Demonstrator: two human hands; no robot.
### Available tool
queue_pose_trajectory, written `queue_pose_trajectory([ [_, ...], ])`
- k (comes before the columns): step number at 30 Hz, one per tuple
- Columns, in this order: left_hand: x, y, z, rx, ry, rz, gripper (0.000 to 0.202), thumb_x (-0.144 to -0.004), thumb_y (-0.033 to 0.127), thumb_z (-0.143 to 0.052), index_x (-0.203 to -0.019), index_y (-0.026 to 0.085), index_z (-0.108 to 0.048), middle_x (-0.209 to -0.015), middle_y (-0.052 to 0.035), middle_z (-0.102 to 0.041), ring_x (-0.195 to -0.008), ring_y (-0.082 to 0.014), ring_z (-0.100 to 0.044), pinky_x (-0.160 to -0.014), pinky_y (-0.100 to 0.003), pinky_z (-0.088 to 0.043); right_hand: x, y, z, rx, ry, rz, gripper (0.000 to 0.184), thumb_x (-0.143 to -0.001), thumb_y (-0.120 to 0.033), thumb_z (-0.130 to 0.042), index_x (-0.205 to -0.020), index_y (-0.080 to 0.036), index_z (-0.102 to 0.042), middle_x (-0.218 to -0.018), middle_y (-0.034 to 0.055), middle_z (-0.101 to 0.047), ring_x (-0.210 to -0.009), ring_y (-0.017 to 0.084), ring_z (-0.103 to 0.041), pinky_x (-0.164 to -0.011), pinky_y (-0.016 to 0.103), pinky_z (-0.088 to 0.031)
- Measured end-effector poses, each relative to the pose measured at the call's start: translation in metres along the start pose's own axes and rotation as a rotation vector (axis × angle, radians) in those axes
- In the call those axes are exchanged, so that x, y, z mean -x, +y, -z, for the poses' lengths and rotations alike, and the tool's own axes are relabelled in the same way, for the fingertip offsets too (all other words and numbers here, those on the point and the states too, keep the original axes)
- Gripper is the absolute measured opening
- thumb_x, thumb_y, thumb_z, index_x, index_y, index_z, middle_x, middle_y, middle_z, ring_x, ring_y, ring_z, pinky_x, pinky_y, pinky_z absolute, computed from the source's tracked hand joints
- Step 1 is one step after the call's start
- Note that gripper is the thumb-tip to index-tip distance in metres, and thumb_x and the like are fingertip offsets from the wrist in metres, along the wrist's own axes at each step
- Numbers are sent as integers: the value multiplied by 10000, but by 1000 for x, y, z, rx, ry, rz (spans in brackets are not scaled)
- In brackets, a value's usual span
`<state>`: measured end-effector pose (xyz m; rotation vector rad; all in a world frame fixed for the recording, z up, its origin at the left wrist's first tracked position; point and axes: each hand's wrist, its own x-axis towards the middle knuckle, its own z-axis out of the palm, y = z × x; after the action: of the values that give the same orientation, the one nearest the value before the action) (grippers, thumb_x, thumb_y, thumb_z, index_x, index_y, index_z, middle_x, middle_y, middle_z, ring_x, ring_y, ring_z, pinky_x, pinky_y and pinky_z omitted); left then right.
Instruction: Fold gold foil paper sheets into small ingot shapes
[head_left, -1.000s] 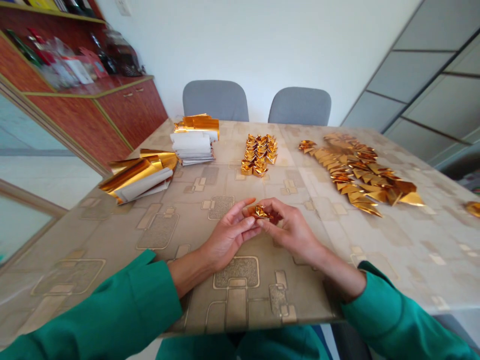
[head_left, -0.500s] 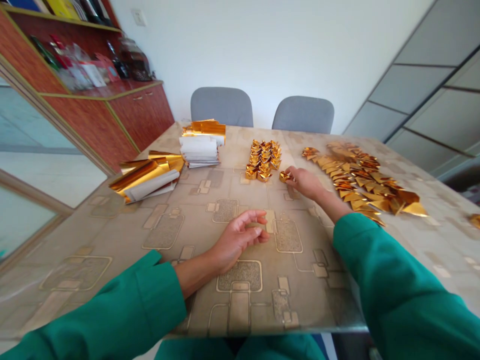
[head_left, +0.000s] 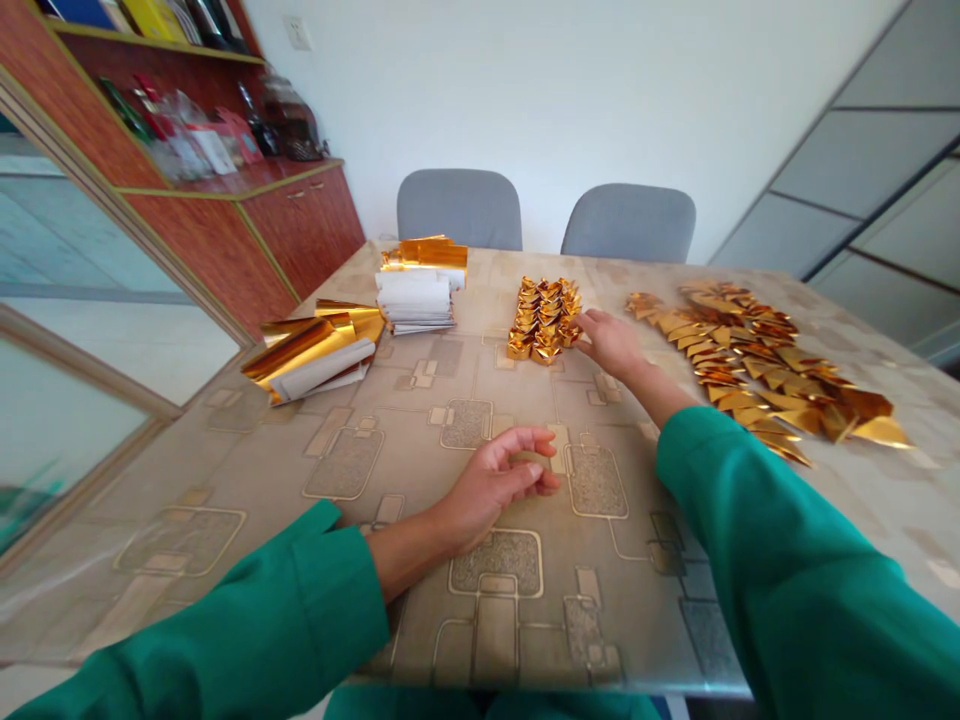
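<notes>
Folded gold pieces [head_left: 541, 318] against right hand [head_left: 609, 343]

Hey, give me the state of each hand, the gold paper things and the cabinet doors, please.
Left hand: holding nothing, fingers loosely curled.
Right hand: fingers at the cluster's right side; grip unclear.
Small folded shiny gold paper pieces: grouped in close rows.
White-and-gold paper stack: piled.
Gold-and-white paper sheets: loosely curled.
Flat pointed gold paper pieces: spread, overlapping.
Red-brown wooden cabinet doors: closed.

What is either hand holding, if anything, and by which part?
The left hand holds nothing. The right hand is at the right edge of the gold cluster; whether it grips a piece cannot be told.
</notes>
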<state>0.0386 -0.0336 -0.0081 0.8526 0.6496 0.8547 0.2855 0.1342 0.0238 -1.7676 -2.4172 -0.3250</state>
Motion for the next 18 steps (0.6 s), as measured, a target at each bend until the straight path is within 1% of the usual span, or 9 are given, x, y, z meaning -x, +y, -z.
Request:
queue_pose_trajectory([
  [4,0,0,1,1,-13,0,305,-783,217,-731,-1083,207,-678,-1093,-52,-622,-780,-126,-646,-787,-308,-472,-4,-3,-1,23,39,-7,229,-897,-225,-561,-1108,-169,-629,-1115,155,-624,-989,273,-577,-781,336,-430],
  [7,0,0,1,4,-20,-4,308,-779,219,-732,-1082,202,-677,-1086,-50,-619,-773,-122,-646,-783,-300,-475,-4,-1,0,19,70,-22,273,-891,-213,-554,-1150,-169,-628,-1139,153,-613,-988,273,-583,-762,334,-435],
  [9,-1,0,1,13,-26,-4,309,-776,220,-736,-1078,200,-677,-1084,-47,-619,-768,-119,-648,-776,-290,-478,-1,0,2,-10,86,-21,293,-883,-202,-553,-1163,-174,-631,-1136,148,-617,-988,272,-591,-761,335,-439],
  [11,-2,0,2,32,-33,-5,311,-770,230,-748,-1072,200,-679,-1071,-43,-622,-759,-117,-651,-766,-282,-482,7,-1,6,-63,92,-13,262,-874,-199,-550,-1113,-183,-656,-1084,133,-638,-965,267,-604,-756,335,-443],
  [13,-2,-1,2,49,-42,-9,317,-768,254,-761,-1068,194,-681,-1044,-44,-632,-754,-120,-653,-757,-278,-486,21,-5,11,-156,115,-31,220,-885,-222,-522,-1033,-181,-679,-1000,120,-659,-857,246,-621,-708,335,-446],
  [15,-1,-2,2,44,-55,-15,287,-784,307,-754,-1029,173,-686,-994,-50,-646,-752,-126,-652,-747,-276,-487,43,-12,16,-297,160,-40,192,-884,-239,-507,-933,-174,-682,-900,99,-675,-710,208,-610,-649,326,-443],
  [17,1,-1,1,-15,-67,-40,262,-820,380,-714,-940,149,-690,-899,-52,-657,-734,-132,-643,-733,-275,-486,70,-21,20,-445,245,-53,163,-869,-253,-525,-869,-181,-671,-812,75,-677,-651,189,-598,-632,318,-451],
  [18,2,0,0,-75,-75,-63,274,-840,410,-686,-900,143,-687,-846,-51,-657,-725,-135,-637,-728,-275,-486,84,-26,22,-510,269,-56,164,-876,-271,-525,-869,-186,-666,-794,69,-683,-649,190,-601,-633,317,-460],
])
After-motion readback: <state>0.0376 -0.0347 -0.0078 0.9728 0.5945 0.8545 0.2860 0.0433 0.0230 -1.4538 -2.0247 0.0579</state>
